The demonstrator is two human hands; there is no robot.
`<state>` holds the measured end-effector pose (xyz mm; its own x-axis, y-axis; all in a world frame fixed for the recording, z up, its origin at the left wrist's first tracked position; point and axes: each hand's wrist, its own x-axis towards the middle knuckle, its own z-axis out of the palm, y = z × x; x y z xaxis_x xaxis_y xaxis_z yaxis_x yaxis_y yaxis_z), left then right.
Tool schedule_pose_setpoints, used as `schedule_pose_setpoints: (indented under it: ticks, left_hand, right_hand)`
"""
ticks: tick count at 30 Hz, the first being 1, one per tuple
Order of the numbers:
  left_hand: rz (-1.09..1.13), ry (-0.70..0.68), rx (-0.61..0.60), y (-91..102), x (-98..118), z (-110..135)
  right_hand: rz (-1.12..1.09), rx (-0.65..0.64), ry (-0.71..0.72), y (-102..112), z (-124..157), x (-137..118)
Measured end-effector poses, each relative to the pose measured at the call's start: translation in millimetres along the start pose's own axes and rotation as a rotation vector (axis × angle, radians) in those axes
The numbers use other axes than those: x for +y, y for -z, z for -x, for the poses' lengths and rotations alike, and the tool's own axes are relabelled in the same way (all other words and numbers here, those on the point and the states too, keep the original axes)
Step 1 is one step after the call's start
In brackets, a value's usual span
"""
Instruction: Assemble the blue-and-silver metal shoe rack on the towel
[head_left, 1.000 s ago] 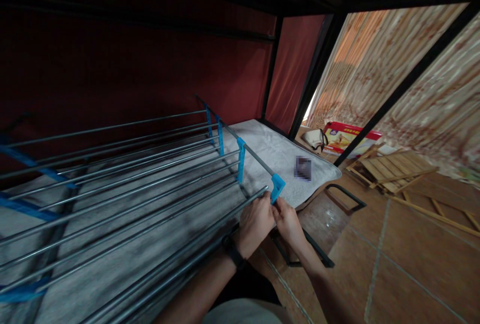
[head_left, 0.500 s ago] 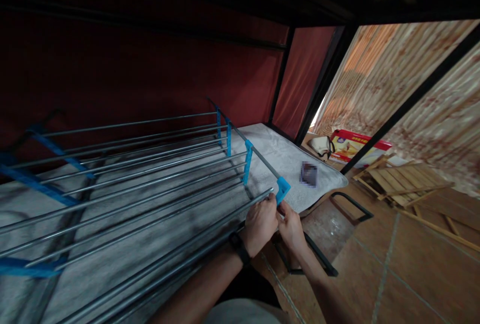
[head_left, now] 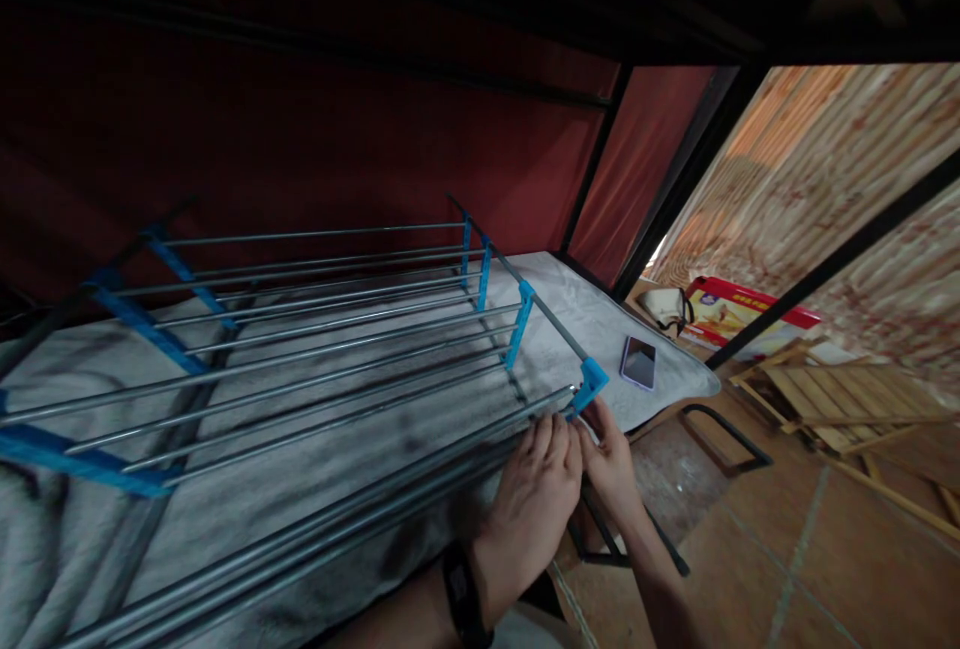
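A drying rack with thin metal rods and blue plastic brackets lies across a grey blanket. My left hand, with a black band on its wrist, is closed over the end of a metal tube along the rack's near edge. A blue corner piece sits at the right end of the rack's side bar. My right hand pinches the underside of that corner piece, thumb beside my left fingers. The exact contact under my left fingers is hidden. The tube's end rests close beside the corner piece.
A phone lies on the blanket to the right. Beyond the bed edge stand a dark-framed chair, a folded wooden piece and a red and yellow box. Black bed posts rise at the right.
My left hand has turned flatter over the tubes, its fingers now laid across them. The corner piece sits nearer the tube's end. The view has shifted left.
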<state>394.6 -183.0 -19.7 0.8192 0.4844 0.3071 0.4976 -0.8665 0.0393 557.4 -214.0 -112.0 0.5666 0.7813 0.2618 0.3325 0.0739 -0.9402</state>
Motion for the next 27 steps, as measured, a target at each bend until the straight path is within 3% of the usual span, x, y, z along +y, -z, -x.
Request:
schedule_pose_setpoints:
  ticks: [3,7,11,15,21,27]
  left_hand:
    - [0.026,0.059,0.115,11.2,-12.2,-7.7]
    - [0.199,0.274,0.001,9.8,-29.4,-31.8]
    - [0.260,0.274,-0.095,6.4,-32.6,-42.5]
    - [0.208,0.269,-0.097,14.9,-28.4,-44.4]
    - [0.190,0.213,-0.196,25.5,-24.2,-59.2]
    - [0.254,0.176,-0.156,15.7,-20.9,-67.3]
  right_hand:
    - [-0.021,0.099,0.054,-0.3,-7.6,-19.2]
    - [0.011,0.091,0.131,-1.9,-19.1,-33.2]
    - [0.042,0.001,0.143,-0.2,-24.4,-34.8]
    - [0.057,0.011,0.180,-0.4,-26.5,-35.6]
    - [0.043,0.008,0.215,-4.9,-30.5,-35.8]
    - [0.063,0.013,0.203,-2.9,-31.0,-34.1]
